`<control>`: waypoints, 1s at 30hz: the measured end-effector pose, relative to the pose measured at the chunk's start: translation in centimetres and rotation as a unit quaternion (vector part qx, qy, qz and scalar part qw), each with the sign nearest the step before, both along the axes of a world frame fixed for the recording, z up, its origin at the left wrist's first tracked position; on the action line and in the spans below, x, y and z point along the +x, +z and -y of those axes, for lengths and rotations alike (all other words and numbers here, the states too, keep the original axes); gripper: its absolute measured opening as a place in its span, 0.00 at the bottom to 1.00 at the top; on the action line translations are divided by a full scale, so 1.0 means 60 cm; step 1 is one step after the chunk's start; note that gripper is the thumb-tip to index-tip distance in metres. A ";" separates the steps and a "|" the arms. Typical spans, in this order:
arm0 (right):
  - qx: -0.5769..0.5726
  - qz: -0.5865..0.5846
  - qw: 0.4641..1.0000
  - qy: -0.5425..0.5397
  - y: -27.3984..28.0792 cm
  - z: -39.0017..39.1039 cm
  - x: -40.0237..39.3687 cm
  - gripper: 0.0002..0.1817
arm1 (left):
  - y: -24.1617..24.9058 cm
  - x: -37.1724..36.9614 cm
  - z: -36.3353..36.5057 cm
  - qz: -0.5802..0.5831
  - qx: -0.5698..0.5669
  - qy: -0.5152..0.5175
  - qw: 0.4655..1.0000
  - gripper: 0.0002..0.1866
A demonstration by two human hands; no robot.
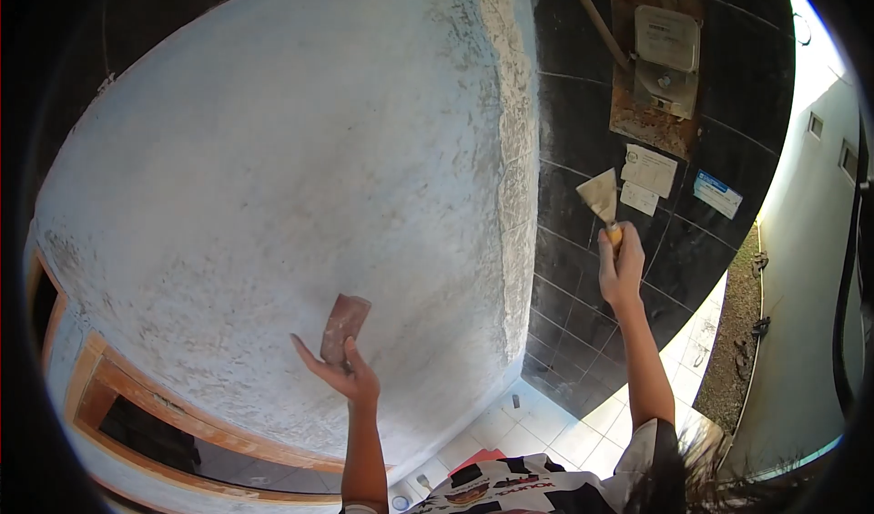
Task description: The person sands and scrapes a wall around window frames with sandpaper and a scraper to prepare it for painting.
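Observation:
In my right hand [622,264] is a putty knife [599,195], gripped by its yellowish handle. Its pale, wide blade points up in front of the dark tiled wall. My left hand [349,373] holds a folded reddish-brown piece of sandpaper [346,325] by its lower end, with one finger stretched out to the side. Behind that hand is a pale blue wall [300,177] with scuffed grey patches. Along the wall's right edge runs a rough, cream-coloured strip [514,168].
An electric meter [667,40] on a worn board hangs on the black tiles, paper labels [648,173] below it. An orange-brown wooden frame [91,377] borders an opening at lower left. Small items and a red object [478,460] lie on the tiled floor.

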State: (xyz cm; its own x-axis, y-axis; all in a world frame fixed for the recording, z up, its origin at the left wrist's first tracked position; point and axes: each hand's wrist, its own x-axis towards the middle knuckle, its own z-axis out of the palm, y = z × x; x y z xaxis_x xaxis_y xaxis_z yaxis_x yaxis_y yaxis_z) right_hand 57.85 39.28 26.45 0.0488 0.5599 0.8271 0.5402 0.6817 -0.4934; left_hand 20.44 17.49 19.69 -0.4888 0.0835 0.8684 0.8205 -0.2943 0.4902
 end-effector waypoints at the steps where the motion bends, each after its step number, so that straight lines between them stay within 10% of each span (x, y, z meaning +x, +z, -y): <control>1: 0.099 -0.034 0.993 -0.055 0.052 -0.034 0.042 0.07 | 0.038 -0.041 0.012 -0.053 0.026 0.089 0.994 0.45; 7: 0.347 -0.016 0.831 -0.434 0.301 -0.186 0.286 0.14 | 0.313 -0.180 0.083 -0.210 0.189 0.473 0.835 0.33; 9: 0.352 0.020 0.779 -0.519 0.336 -0.234 0.359 0.19 | 0.377 -0.193 0.077 -0.238 0.174 0.360 0.885 0.24; 13: 0.235 0.056 0.799 -0.550 0.324 -0.367 0.516 0.21 | 0.441 -0.220 0.061 -0.307 0.036 0.356 0.882 0.30; 22: 0.409 0.075 0.749 -0.517 0.325 -0.260 0.393 0.24 | 0.455 -0.220 0.035 -0.247 -0.058 0.460 0.851 0.28; 24: 0.095 -0.167 0.937 -0.292 0.356 -0.183 0.355 0.25 | 0.429 -0.188 0.007 -0.272 -0.144 0.428 0.849 0.27; 25: 0.091 -0.155 0.943 -0.280 0.356 -0.174 0.354 0.25 | 0.438 -0.191 0.015 -0.274 -0.143 0.438 0.844 0.27; 26: 0.398 0.068 0.761 -0.507 0.319 -0.265 0.403 0.25 | 0.457 -0.197 0.022 -0.276 -0.146 0.456 0.834 0.26; 30: 0.394 0.061 0.747 -0.533 0.315 -0.277 0.412 0.26 | 0.566 -0.251 0.056 -0.207 -0.027 0.472 0.857 0.26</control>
